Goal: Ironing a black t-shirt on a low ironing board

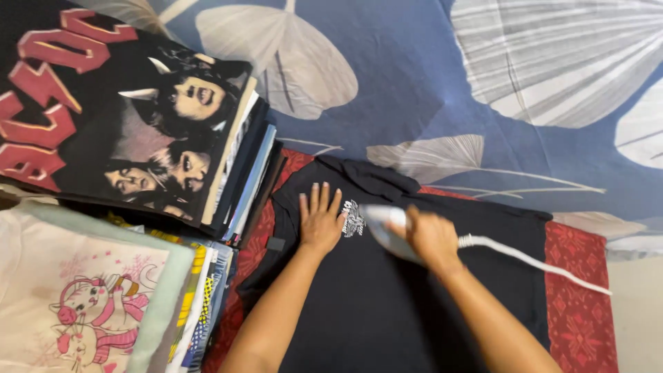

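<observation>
Black cotton T-shirt (pixel 414 304) pinned by flat, open left hand (pixel 320 222); right hand (pixel 431 238) grips half-hidden white iron (pixel 384 231), folded clothes stack (pixel 238 173) just beside

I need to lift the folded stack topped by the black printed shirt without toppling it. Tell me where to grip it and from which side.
Probably best from its right edge, where the folded layers show as a stepped pile: slide fingers under the lowest layer there, other hand flat on the black printed shirt on top. The left hand lies flat on the dark shirt; the right hand holds the iron.
</observation>
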